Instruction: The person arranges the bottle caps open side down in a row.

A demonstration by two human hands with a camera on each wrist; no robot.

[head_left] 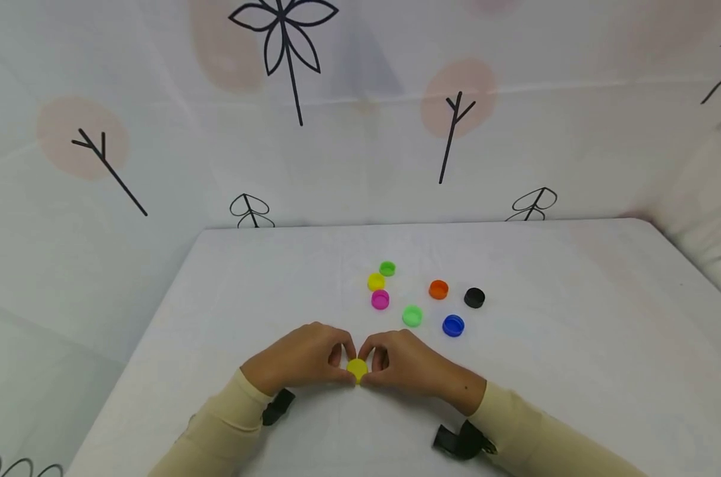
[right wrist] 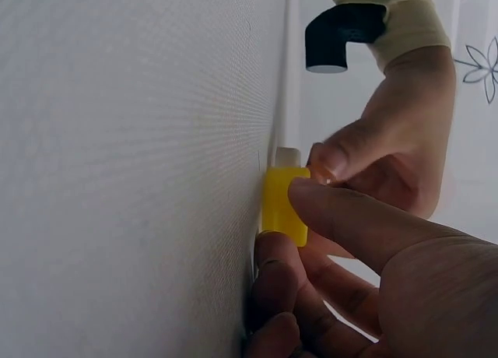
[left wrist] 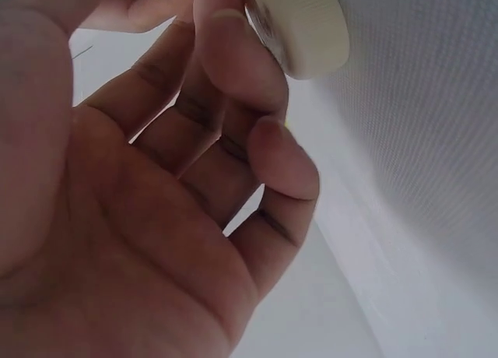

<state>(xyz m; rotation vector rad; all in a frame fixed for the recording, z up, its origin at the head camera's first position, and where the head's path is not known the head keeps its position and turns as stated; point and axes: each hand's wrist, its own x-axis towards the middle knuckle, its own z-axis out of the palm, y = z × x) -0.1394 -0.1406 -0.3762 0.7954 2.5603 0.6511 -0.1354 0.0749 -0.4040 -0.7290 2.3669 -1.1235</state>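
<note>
A yellow bottle cap (head_left: 357, 371) stands at the table's front middle, between both hands. My right hand (head_left: 404, 361) pinches it with thumb and fingers; the right wrist view shows this grip on the yellow cap (right wrist: 282, 206) close beside the tabletop. A whitish ridged cap (left wrist: 307, 31) is at the fingertips of my left hand (left wrist: 194, 163), which appears to pinch it. From the right wrist, that whitish cap (right wrist: 288, 156) shows just beyond the yellow one. In the head view my left hand (head_left: 303, 358) faces the right, fingertips nearly meeting; the whitish cap cannot be made out there.
Behind the hands lie loose caps: green (head_left: 387, 268), yellow (head_left: 376, 282), magenta (head_left: 381, 300), light green (head_left: 412, 316), orange (head_left: 438, 289), black (head_left: 475, 298) and blue (head_left: 453, 326). A patterned white cloth (head_left: 360, 159) hangs behind the white table (head_left: 247, 278).
</note>
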